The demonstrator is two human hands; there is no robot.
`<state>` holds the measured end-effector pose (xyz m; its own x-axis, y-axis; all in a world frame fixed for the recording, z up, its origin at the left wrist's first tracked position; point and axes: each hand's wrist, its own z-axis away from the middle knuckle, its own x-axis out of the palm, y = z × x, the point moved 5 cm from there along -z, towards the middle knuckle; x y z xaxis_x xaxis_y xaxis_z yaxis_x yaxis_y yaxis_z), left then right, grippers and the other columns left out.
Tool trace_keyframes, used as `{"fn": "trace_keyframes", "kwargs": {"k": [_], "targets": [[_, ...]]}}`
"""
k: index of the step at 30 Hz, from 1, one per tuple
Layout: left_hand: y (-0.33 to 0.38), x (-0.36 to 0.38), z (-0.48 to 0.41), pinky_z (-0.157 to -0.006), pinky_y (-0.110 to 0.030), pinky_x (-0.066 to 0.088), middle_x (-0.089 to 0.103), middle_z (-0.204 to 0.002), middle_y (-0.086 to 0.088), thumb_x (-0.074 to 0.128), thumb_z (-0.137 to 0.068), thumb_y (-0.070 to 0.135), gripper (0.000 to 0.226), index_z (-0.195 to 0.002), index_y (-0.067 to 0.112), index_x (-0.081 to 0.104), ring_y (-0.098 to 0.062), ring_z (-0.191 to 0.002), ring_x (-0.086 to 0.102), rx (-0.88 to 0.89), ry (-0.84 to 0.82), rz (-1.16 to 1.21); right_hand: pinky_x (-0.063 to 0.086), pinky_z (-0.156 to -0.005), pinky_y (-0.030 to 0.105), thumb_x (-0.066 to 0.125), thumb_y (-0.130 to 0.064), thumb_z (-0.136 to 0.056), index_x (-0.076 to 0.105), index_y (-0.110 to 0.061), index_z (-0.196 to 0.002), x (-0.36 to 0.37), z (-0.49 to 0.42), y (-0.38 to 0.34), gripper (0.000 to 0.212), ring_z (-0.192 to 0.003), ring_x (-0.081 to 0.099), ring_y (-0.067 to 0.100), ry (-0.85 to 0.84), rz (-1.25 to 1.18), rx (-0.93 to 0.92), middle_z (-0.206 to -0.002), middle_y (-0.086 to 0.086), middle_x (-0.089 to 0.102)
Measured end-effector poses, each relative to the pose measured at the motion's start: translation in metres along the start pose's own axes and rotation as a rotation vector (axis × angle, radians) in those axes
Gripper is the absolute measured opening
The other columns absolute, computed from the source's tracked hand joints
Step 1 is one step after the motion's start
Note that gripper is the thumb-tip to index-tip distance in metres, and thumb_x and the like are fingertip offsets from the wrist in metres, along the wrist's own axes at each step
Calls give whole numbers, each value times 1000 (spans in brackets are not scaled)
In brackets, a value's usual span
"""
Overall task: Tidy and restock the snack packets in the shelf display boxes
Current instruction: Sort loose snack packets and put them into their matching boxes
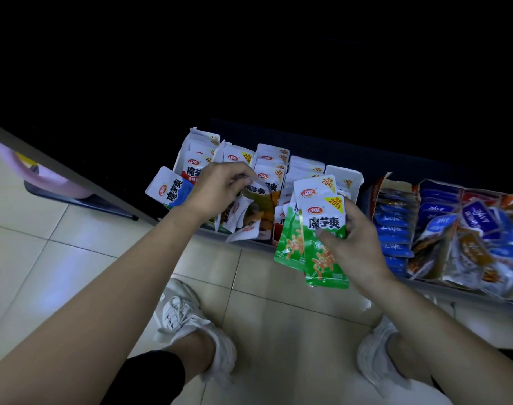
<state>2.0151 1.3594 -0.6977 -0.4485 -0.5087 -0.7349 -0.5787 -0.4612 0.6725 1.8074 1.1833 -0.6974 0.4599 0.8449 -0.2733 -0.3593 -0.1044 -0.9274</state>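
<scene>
Two green packets (322,247) fanned in the right hand (354,244), just in front of the white display box (353,178) and off its right corner, out over the tiled floor (44,258). Thumb pressed on the front packet's face, fingers curled round behind, white tops with a yellow 20% flash pointing toward the box. Over the left half of the same box, the left hand (217,190), knuckles up, fingers curled, fingertips and thumb pinching the top edge of a brown packet (259,194) standing among the rows. Inside the box, white-topped packets upright in several rows, neat at the back, tumbled toward the front. At the box's left end, one blue-and-white packet (170,190) leaning outward past the cardboard. Below the left hand, at the box's front lip, a few loose white packets (243,233) tipped forward, one hanging over the shelf edge. Just beside the box on its right, a second box (379,188) with dark blue packets (392,223) lined up in a row. Farther right of that, a slumped heap of blue and brown packets (468,238). Left of the box, well apart, something pink (53,176), too blurred to tell. In front of the box, down on the floor, two white shoes (191,325) with bare ankles, one under each forearm.
</scene>
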Motion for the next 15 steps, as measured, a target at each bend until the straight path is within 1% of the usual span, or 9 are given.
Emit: {"fn": "trace_keyframes", "kwargs": {"k": [3,6,8,10,12,14,15], "targets": [[0,-13,5,-93,-26,54,74,-104,6,61,-97,6,17,-99,18,73,-5,-104,67,-40,11,101,53,-91,17,69,6,-86,55,-24,-135,-1,0,-1,59,-106,63,-4,21,-12,-12,-116,-13,69],[3,-28,9,-100,-26,51,73,-108,1,58,-97,0,21,-96,17,70,-6,-113,65,-52,47,216,54,-85,15,68,4,-86,53,-27,-136,-3,0,-3,61,-103,63,-6,42,-14,-11,-113,-16,69],[6,-36,11,-101,-26,51,72,-109,-1,58,-98,0,18,-97,14,68,-6,-115,64,-43,80,241,55,-88,21,68,4,-86,52,-27,-137,-5,0,-3,62,-102,63,-5,63,-33,-8,-113,-15,69],[8,-44,12,-100,-27,52,71,-109,0,59,-98,2,13,-99,13,66,-6,-114,65,-37,127,272,56,-92,32,68,4,-86,51,-29,-138,-7,-1,-1,63,-104,64,0,70,-59,5,-114,-12,69],[9,-53,13,-98,-31,53,71,-105,2,59,-98,2,17,-99,17,66,-11,-109,67,-50,180,323,56,-93,45,67,2,-88,51,-32,-137,-9,-3,1,62,-108,65,9,63,-113,33,-116,-10,69],[9,-60,13,-96,-39,55,70,-100,0,58,-98,2,22,-98,23,65,-21,-105,67,-95,193,386,56,-93,49,65,0,-91,52,-34,-133,-10,-6,3,56,-108,67,14,58,-203,67,-116,-8,69],[10,-62,13,-96,-41,55,69,-98,-2,57,-99,2,21,-97,22,64,-25,-103,67,-121,177,443,57,-92,46,63,0,-92,53,-33,-132,-10,-6,2,53,-106,67,13,59,-242,79,-115,-9,69]]}}
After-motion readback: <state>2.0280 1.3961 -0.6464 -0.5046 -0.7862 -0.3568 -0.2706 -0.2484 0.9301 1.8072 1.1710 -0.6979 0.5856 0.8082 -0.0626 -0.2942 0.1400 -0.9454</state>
